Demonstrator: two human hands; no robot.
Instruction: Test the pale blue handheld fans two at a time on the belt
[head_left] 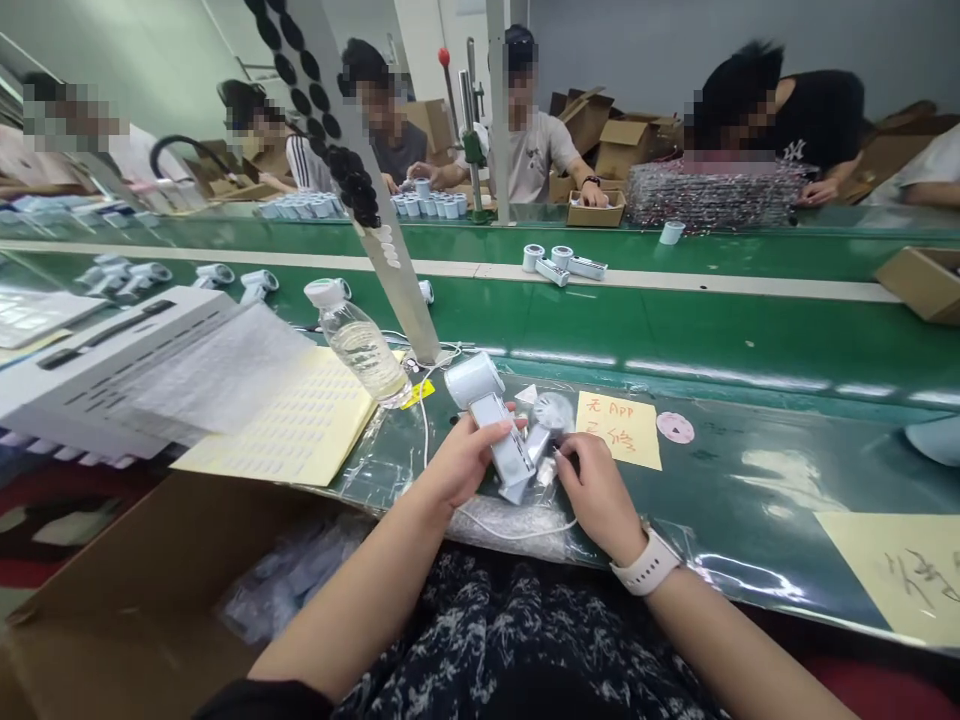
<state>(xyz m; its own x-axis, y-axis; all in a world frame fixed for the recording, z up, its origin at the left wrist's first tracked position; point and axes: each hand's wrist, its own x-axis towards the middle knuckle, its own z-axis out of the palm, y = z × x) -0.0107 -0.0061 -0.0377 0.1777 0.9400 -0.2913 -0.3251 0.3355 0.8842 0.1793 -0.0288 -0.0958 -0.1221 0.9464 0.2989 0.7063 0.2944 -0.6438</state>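
My left hand (466,460) is wrapped round a light-blue device (495,430) with a thick round head and a flat, slotted body, tilted over the bench edge. Just right of it lies a second, similar light-blue device (553,411), somewhat blurred, apparently in clear plastic. My right hand (596,485), wearing a pale watch, has thumb and forefinger pinched together beside that second device. What sits between those fingertips is too small to make out. A white cable (517,534) loops below both hands over clear plastic wrap.
A water bottle (356,340) stands beside a metal post (397,280) and yellow label sheets (300,430). Handwritten yellow notes (619,428) lie rightward. Below left is an open cardboard box (112,600) holding bagged parts. Across the green conveyor (675,320), several co-workers sit; more devices (566,262) rest there.
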